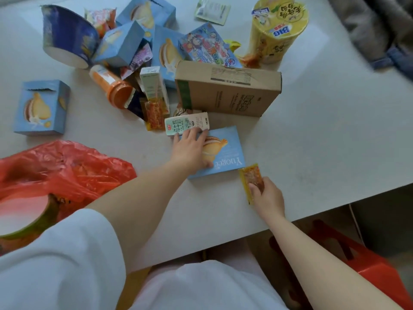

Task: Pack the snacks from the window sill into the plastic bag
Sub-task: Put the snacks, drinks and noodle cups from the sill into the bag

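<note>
Blue box [225, 153] under left hand [190, 151]; right hand [268, 198] pinches sachet [251, 177].

A pale white sill [324, 135] above a red stool [366, 260].

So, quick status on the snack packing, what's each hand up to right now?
Left hand resting on blue flat box, fingertips at milk carton. Right hand pinching orange sachet. Red plastic bag open at left. Nothing blocking.
</note>
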`<move>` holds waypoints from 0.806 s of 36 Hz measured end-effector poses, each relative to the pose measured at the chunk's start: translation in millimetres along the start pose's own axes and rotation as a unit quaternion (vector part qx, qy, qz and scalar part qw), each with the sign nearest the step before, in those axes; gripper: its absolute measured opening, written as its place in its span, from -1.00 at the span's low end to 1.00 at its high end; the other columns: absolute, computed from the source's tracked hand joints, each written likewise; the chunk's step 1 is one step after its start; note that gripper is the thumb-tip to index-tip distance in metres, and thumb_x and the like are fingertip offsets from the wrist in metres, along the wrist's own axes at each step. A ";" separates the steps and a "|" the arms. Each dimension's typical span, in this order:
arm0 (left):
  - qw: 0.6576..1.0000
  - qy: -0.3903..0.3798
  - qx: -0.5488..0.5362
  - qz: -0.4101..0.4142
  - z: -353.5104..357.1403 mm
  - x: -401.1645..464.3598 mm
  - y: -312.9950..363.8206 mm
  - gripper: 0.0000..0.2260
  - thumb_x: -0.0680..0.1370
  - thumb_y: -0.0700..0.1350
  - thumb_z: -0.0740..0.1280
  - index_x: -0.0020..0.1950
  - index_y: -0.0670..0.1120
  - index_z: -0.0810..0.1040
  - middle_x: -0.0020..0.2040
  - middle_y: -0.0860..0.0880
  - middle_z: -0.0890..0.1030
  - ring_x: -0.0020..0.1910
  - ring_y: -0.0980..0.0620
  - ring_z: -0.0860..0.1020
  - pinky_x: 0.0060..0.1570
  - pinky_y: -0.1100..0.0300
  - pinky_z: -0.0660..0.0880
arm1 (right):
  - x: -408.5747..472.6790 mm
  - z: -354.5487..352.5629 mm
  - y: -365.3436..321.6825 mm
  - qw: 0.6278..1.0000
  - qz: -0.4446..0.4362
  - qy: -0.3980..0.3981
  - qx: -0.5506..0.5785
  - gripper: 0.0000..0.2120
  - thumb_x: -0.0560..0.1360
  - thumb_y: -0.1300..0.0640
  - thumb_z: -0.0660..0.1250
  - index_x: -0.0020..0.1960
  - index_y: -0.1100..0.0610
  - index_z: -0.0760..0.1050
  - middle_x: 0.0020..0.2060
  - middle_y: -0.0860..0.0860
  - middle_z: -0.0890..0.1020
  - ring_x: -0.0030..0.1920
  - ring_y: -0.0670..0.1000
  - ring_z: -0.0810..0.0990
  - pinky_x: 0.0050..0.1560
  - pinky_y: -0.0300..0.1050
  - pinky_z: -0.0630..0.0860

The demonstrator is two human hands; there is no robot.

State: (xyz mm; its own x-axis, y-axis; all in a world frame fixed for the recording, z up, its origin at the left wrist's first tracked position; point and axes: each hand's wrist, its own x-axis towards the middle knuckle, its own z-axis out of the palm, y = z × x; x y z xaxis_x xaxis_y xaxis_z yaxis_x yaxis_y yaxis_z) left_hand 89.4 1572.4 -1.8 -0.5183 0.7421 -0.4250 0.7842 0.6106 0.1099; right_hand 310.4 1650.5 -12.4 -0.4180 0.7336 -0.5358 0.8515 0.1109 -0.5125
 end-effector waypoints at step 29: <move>0.918 -0.167 -0.292 -0.212 -4.8 -51.5 -51.9 -0.50 0.27 0.14 0.55 0.03 -0.04 0.43 -0.01 -0.04 0.44 -0.18 0.02 0.52 -0.30 0.19 0.45 | 43.8 18.5 -106.3 0.996 -0.053 -0.075 0.004 -0.78 0.51 0.01 0.31 0.02 0.15 0.57 -0.07 0.10 0.62 -0.08 0.10 0.55 -0.17 -0.14 0.36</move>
State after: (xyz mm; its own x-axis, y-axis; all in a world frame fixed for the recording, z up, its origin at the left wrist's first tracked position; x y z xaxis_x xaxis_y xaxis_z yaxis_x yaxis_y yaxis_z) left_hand 73.8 1503.8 18.7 -0.5251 0.3376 -0.7812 0.1689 0.9410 0.2931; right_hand 195.7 1658.4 6.2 -0.5488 0.6088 -0.5729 0.7976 0.1760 -0.5770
